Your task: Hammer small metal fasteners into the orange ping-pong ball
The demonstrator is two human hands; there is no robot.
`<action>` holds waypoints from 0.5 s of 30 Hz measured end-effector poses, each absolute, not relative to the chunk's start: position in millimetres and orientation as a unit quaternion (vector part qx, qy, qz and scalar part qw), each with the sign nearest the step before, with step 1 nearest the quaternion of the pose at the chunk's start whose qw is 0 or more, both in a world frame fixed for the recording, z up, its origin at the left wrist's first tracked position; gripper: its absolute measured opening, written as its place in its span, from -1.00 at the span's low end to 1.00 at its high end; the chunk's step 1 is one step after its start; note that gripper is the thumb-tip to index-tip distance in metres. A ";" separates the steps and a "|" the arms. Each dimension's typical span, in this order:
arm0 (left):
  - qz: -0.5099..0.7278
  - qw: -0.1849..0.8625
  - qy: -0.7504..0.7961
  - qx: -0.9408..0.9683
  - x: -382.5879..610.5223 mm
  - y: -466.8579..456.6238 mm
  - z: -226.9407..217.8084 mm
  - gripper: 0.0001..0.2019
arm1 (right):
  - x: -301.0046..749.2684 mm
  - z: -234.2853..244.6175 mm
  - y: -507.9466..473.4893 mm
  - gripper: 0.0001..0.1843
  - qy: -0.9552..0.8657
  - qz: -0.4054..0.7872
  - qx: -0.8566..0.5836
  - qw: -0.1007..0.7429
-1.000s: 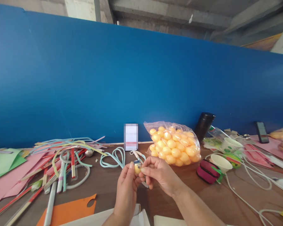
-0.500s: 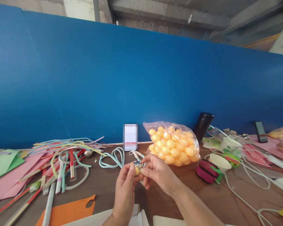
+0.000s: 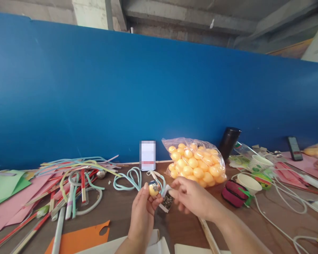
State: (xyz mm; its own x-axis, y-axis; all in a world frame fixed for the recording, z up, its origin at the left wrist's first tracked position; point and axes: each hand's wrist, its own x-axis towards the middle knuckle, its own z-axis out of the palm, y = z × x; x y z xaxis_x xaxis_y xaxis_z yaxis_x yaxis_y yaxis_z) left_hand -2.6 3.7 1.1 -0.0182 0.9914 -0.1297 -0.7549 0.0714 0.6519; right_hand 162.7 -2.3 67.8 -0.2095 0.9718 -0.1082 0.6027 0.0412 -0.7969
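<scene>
Orange ball (image 3: 154, 188), blue backboard (image 3: 159, 98)

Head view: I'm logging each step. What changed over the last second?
The right hand let go of the ball and drew off to the right, its fingers now by a small packet. The left hand still holds the ball; the bag of balls stayed put.
</scene>
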 end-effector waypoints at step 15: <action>0.644 0.689 0.288 0.168 -4.6 4.9 -0.1 -0.84 | 209.4 15.8 -50.8 -0.57 -0.653 0.235 -0.705 0.150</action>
State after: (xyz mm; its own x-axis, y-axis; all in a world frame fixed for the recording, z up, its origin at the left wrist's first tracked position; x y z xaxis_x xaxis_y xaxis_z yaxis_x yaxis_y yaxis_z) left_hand -4.6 4.9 -0.1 0.0061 0.9836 -0.1803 -0.7904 0.1152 0.6016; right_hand 209.4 -50.8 15.8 0.0381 0.9900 -0.1356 0.8493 -0.1035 -0.5176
